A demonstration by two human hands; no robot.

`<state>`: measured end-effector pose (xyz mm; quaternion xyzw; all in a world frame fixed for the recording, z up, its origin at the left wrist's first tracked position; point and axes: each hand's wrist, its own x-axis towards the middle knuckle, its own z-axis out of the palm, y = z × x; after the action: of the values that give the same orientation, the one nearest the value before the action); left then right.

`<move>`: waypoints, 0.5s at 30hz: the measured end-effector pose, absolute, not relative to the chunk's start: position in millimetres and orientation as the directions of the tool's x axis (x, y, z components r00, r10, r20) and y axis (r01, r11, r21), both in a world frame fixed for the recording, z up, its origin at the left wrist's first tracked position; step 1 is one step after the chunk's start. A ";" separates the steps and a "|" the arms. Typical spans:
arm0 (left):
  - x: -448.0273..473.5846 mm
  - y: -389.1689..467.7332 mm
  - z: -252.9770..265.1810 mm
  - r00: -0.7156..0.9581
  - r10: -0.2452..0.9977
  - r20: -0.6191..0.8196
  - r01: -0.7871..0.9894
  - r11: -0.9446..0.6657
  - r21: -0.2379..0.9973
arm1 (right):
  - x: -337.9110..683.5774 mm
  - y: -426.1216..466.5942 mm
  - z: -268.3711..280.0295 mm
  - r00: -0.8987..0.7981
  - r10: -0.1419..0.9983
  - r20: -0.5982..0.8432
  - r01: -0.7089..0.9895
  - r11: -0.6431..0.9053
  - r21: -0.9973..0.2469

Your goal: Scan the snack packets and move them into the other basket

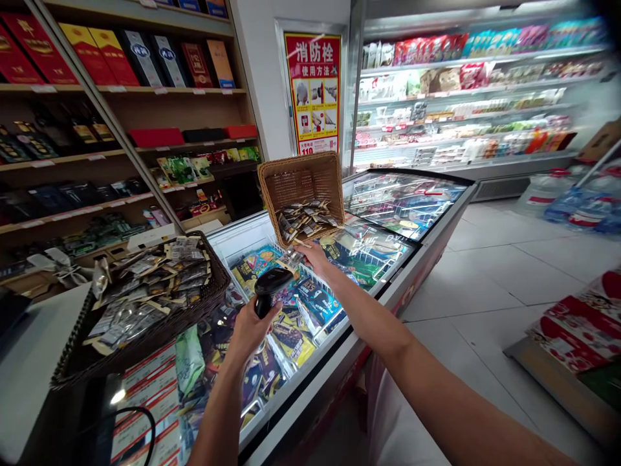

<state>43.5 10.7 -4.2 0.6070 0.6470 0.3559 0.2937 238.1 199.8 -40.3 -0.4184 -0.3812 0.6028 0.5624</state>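
Observation:
My left hand is wrapped round the handle of a black barcode scanner, held over the chest freezer. Its head points toward my right hand, which pinches a small clear snack packet just in front of a light wicker basket. That basket is tilted toward me on the freezer, with several similar packets gathered in its lower part. To the left, a dark wicker basket holds a heap of the same kind of packets.
Below my hands, the chest freezer holds colourful bagged ice creams. Price sheets and a black cable lie at the near left. Shelves stand behind, a refrigerated display at the back right, red-white boxes at the right.

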 end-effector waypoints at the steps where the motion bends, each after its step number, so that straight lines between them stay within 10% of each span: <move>1: 41.9 12.8 -6.2 -0.098 0.994 0.047 0.572 0.018 0.820 | 236.7 199.4 -39.1 -0.005 0.997 -0.083 -0.373 -0.079 -0.924; 15: 34.7 19.6 -19.2 -0.184 0.983 0.004 0.475 0.085 0.876 | 269.9 263.7 44.5 0.556 0.802 -0.217 -0.590 0.197 -0.783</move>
<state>34.7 19.6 -19.2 0.5509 0.6618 0.3924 0.3234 269.9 263.7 44.5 -0.4404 -0.1205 0.4555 0.7642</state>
